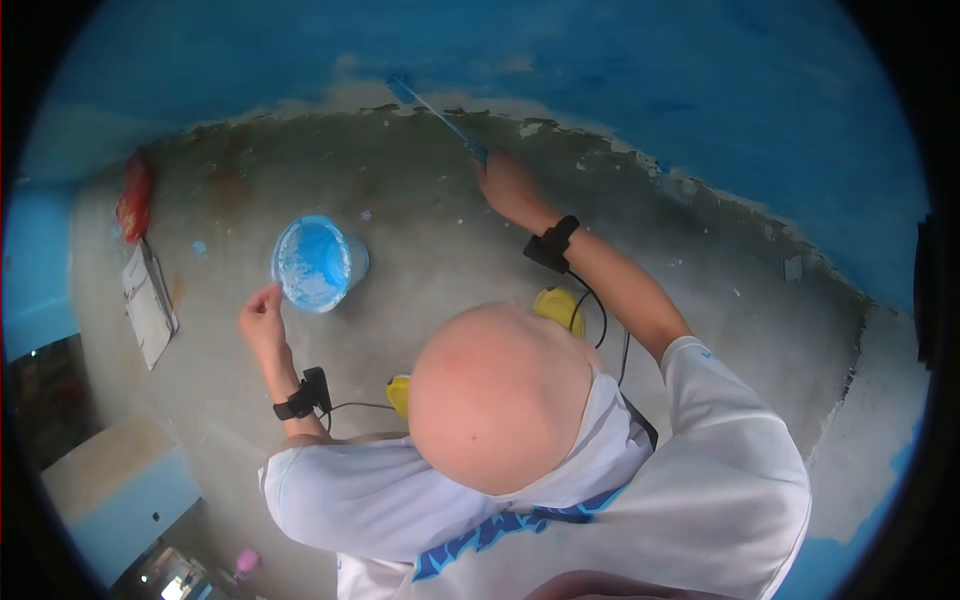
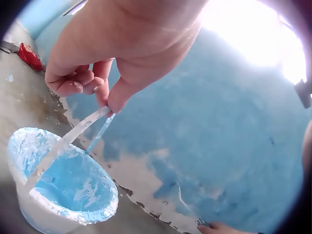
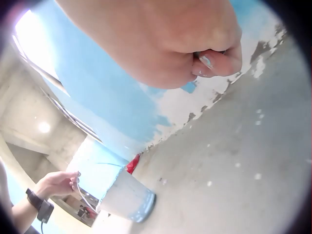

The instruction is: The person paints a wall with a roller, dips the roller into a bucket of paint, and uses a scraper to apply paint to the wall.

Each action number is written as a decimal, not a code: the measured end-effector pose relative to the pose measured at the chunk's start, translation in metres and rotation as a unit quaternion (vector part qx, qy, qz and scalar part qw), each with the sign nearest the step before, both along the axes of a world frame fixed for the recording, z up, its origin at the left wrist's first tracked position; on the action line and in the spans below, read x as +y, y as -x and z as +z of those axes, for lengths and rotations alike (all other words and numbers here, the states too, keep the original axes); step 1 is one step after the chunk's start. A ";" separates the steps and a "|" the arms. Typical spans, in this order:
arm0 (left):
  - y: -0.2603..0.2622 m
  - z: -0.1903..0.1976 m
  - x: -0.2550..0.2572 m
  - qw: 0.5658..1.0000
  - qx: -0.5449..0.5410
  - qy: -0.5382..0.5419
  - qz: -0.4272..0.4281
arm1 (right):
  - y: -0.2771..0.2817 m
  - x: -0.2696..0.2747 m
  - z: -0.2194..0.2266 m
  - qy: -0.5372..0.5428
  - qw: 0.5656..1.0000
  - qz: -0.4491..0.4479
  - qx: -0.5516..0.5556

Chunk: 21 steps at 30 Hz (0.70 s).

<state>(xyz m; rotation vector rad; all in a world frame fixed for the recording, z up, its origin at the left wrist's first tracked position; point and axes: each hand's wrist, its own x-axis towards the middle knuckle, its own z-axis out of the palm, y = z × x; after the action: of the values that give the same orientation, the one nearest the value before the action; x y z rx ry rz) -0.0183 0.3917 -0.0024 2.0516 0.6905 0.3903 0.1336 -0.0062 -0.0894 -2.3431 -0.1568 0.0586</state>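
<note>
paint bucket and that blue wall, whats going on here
A person is crouched by a blue wall whose bottom strip is unpainted. The right hand grips a brush that reaches toward the base of the wall. The left hand pinches the handle of a bucket of blue paint, which sits on the concrete floor.

we see a bare grey concrete floor meeting a blue-painted wall. on it stand a paint bucket, a red object beside a flat board, and yellow items.
</note>
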 end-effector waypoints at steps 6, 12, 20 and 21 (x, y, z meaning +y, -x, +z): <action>-0.006 -0.002 0.008 0.999 0.024 0.028 -0.031 | 0.012 -0.013 -0.020 -0.030 0.998 -0.049 -0.003; -0.018 0.010 -0.001 0.992 0.005 0.042 -0.121 | 0.103 -0.095 0.004 0.039 0.983 -0.182 0.011; -0.020 0.022 -0.002 0.992 0.009 0.011 -0.123 | 0.136 -0.111 0.085 -0.447 0.805 -0.177 0.347; -0.019 0.022 -0.001 0.993 0.013 0.017 -0.120 | 0.137 -0.111 0.101 -0.440 0.807 -0.179 0.351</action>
<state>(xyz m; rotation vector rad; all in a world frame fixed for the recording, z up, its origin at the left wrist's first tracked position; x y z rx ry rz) 0.0008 0.3905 0.0193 2.0802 0.4545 0.2125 -0.0033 -0.1175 0.0117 -1.2616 0.5263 0.5382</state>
